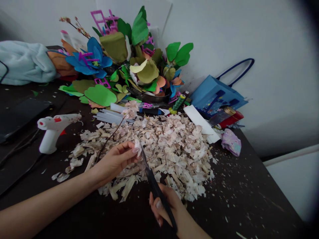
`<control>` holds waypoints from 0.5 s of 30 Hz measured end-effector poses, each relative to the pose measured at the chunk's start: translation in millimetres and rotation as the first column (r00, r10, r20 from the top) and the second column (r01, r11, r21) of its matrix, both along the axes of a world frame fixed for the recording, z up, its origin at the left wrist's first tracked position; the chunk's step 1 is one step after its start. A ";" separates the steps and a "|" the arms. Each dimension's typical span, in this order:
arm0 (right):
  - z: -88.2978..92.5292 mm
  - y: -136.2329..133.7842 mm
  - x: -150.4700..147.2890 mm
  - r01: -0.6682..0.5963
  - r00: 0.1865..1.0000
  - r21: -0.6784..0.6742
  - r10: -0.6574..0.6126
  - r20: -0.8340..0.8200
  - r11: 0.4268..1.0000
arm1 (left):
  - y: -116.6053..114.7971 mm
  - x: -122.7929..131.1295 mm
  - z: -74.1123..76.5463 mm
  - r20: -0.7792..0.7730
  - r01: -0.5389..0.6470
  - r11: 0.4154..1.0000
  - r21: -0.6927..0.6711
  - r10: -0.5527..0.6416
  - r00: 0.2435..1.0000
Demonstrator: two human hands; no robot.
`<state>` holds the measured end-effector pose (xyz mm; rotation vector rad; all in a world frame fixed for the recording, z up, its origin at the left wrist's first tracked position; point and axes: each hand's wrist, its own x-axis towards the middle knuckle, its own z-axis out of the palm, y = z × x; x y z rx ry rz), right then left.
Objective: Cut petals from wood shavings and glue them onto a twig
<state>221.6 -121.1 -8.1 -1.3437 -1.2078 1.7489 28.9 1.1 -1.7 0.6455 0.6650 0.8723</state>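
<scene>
My left hand pinches a small pale petal-like piece between thumb and fingertips. In my right hand is a pair of black-handled scissors, its blades pointing up and away from me. The blade tips lie against the right side of the pale piece; whether they are parted is hard to make out. Beneath and beyond both hands spreads a heap of cream and pinkish petal-like scraps. A thin brown twig with a pale pink blossom at its tip rises from behind my left forearm.
A white glue gun rests at the left, near a dark flat device. Translucent sticks, green thread and a white strip border the heap. Behind stand large craft flowers and a blue bag.
</scene>
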 end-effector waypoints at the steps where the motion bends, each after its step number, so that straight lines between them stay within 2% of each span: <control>1: -0.7 -0.3 0.5 -0.004 1.000 0.008 0.004 -0.009 1.000 | 0.4 -0.1 -0.6 0.002 0.004 1.000 0.003 -0.004 1.000; 15: -6.5 -0.3 3.2 0.007 1.000 0.013 -0.007 -0.023 1.000 | 5.4 -3.6 1.1 -0.019 0.064 0.997 0.050 -0.063 0.998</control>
